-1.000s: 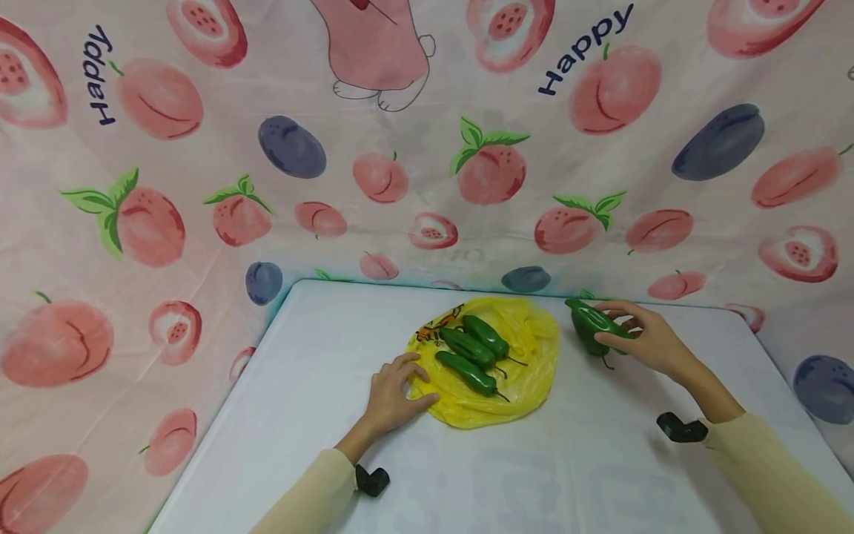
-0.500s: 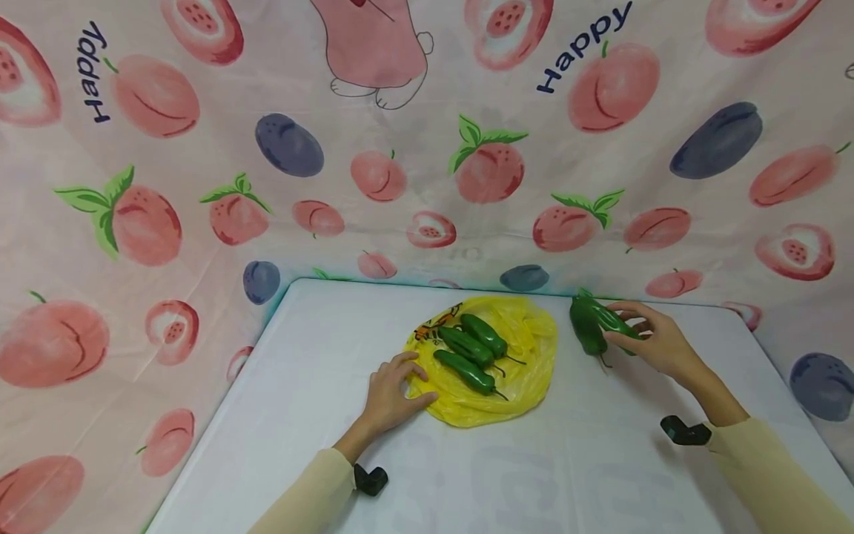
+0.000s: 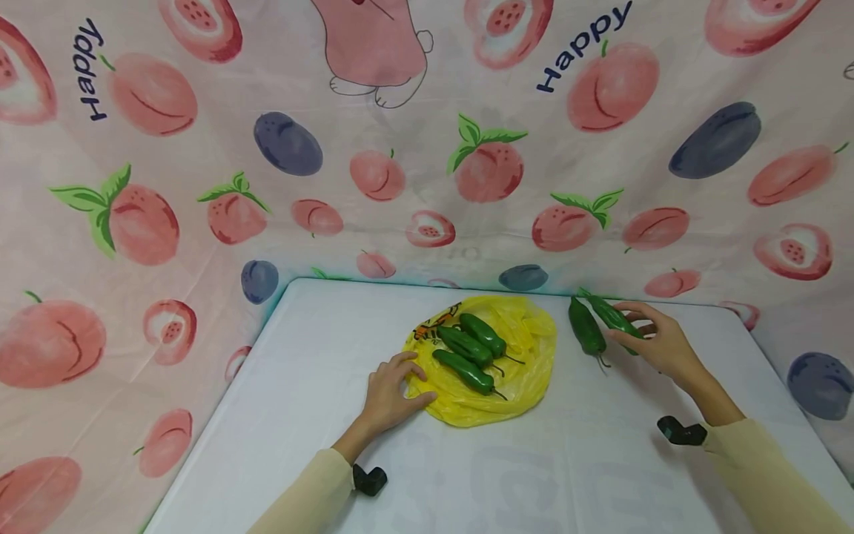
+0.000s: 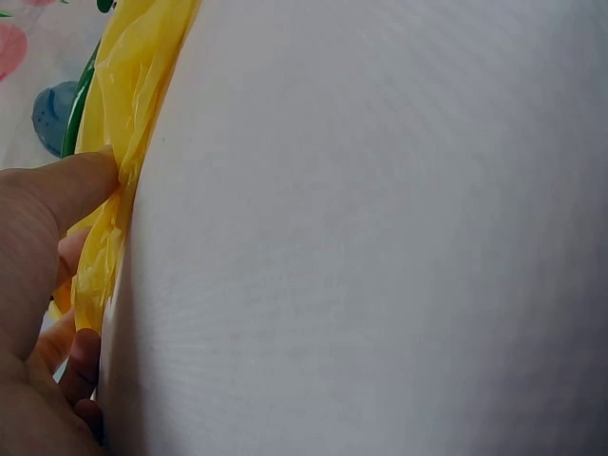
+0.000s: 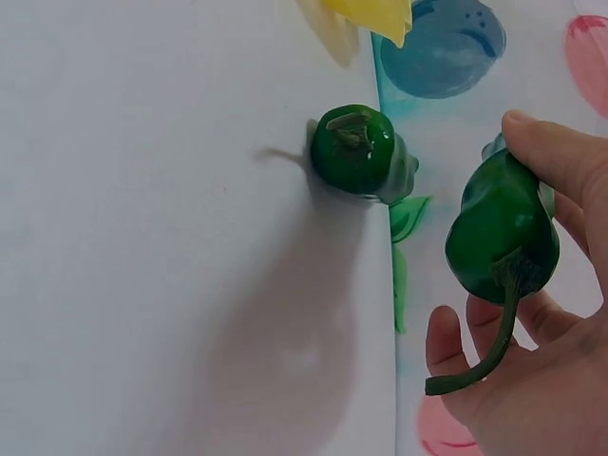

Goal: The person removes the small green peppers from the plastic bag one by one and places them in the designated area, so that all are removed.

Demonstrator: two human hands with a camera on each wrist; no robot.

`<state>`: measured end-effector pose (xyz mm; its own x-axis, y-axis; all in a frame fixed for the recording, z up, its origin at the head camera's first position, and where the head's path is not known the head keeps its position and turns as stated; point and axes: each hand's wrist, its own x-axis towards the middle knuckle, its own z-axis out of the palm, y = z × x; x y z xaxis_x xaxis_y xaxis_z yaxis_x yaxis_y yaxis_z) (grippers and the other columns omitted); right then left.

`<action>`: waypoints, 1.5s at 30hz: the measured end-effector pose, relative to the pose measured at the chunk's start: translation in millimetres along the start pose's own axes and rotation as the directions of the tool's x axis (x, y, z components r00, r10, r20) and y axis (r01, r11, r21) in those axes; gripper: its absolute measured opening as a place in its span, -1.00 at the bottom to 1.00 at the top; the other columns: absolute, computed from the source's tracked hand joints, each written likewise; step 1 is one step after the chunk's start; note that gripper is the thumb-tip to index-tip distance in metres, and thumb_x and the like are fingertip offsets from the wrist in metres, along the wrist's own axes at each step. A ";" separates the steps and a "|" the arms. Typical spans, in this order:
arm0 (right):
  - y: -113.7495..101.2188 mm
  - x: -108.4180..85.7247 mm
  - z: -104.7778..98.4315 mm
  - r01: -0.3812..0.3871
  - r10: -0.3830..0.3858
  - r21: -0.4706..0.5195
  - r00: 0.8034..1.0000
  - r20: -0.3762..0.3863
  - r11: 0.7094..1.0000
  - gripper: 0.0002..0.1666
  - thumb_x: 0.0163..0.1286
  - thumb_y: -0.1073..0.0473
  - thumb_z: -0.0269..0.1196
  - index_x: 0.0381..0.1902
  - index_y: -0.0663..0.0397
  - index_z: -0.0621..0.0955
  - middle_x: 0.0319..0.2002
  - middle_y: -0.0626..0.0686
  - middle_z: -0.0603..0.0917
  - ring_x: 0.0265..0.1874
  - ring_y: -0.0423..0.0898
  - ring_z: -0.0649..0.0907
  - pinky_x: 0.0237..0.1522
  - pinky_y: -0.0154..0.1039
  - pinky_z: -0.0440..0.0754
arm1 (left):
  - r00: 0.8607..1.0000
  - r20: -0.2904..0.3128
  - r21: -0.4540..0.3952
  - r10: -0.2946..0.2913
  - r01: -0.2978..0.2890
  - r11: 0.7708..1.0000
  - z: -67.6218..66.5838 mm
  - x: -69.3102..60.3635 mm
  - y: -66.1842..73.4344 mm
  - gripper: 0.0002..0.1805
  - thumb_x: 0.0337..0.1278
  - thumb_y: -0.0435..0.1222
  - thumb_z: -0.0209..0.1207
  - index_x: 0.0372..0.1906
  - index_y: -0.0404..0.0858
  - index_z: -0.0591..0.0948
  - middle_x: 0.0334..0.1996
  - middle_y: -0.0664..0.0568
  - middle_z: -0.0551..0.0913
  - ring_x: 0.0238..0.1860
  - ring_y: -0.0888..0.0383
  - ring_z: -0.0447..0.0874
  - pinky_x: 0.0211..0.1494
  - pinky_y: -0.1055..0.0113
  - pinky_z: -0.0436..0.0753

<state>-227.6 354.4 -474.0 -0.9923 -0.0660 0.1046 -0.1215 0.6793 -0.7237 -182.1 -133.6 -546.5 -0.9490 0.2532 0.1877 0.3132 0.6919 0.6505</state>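
Head view: “Happy” cloth (image 3: 427, 135); held pepper (image 3: 610, 315)

A pale pink cloth (image 3: 414, 122) printed with reddish peaches (image 3: 494, 172), dark blue fruits (image 3: 288, 144), the word Happy (image 3: 584, 46) and a pink figure (image 3: 376, 44) rises behind a white desk (image 3: 327, 341)

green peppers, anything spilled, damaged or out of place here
Nothing looks spilled or damaged. Mildly odd: one pepper lies off the yellow bag, on the white table, while three peppers lie together on the bag. The right hand holds another pepper.
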 end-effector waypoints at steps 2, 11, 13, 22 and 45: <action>1.4 1.1 1.4 -0.010 0.010 0.007 1.000 -0.008 1.000 -0.32 0.42 -0.04 0.38 0.40 0.02 0.45 0.18 0.35 0.52 -0.03 0.22 0.52 -0.40 -0.15 0.60 | 1.000 -0.001 -0.004 0.002 -0.002 1.000 -0.9 0.1 1.1 -0.67 0.08 0.04 0.47 -0.18 -0.01 0.66 0.36 -0.04 0.51 0.15 -0.10 0.49 -0.02 0.06 0.27; 12.0 10.6 11.0 -0.061 0.062 0.024 0.996 -0.058 0.998 -0.28 0.42 -0.07 0.37 0.42 0.03 0.44 0.16 0.38 0.51 -0.14 0.18 0.53 -0.44 -0.24 0.60 | 1.000 -0.006 -0.006 0.009 -0.009 1.000 -0.6 0.3 0.6 -0.67 0.08 0.04 0.47 -0.18 -0.02 0.66 0.35 -0.04 0.51 0.15 -0.10 0.49 -0.01 0.04 0.28; 13.9 12.6 13.6 -0.078 0.079 0.017 0.995 -0.056 0.997 -0.26 0.42 -0.10 0.37 0.43 0.04 0.43 0.17 0.40 0.50 -0.12 0.19 0.52 -0.41 -0.25 0.59 | 1.000 -0.011 -0.006 0.012 -0.013 1.000 -0.2 0.2 0.2 -0.68 0.08 0.03 0.47 -0.18 -0.02 0.66 0.35 -0.04 0.52 0.14 -0.10 0.49 -0.01 0.04 0.28; 21.7 20.0 20.8 -0.139 0.138 -0.017 0.989 -0.059 0.990 -0.21 0.42 -0.16 0.35 0.45 0.07 0.41 0.19 0.45 0.48 0.03 0.35 0.52 -0.33 -0.18 0.54 | 1.000 -0.007 -0.002 0.023 -0.023 1.000 2.2 -0.8 -2.6 -0.66 0.08 0.03 0.47 -0.17 -0.03 0.66 0.36 -0.07 0.51 0.13 -0.10 0.49 -0.02 0.06 0.28; 29.9 23.3 26.3 -0.187 0.188 -0.013 0.982 0.023 0.982 -0.18 0.51 -0.22 0.22 0.47 0.19 0.35 0.24 0.56 0.41 0.18 0.49 0.43 -0.07 0.31 0.51 | 1.000 -0.009 -0.018 0.013 -0.013 1.000 -0.2 -0.8 -0.3 -0.67 0.08 0.03 0.47 -0.17 -0.03 0.67 0.36 -0.06 0.51 0.14 -0.09 0.48 -0.03 0.06 0.26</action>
<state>-254.9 353.9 -511.1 -0.9978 0.0456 -0.0491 0.0670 0.6894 -0.7213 -181.4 -134.2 -546.7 -0.9451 0.2559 0.2030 0.3251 0.6765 0.6608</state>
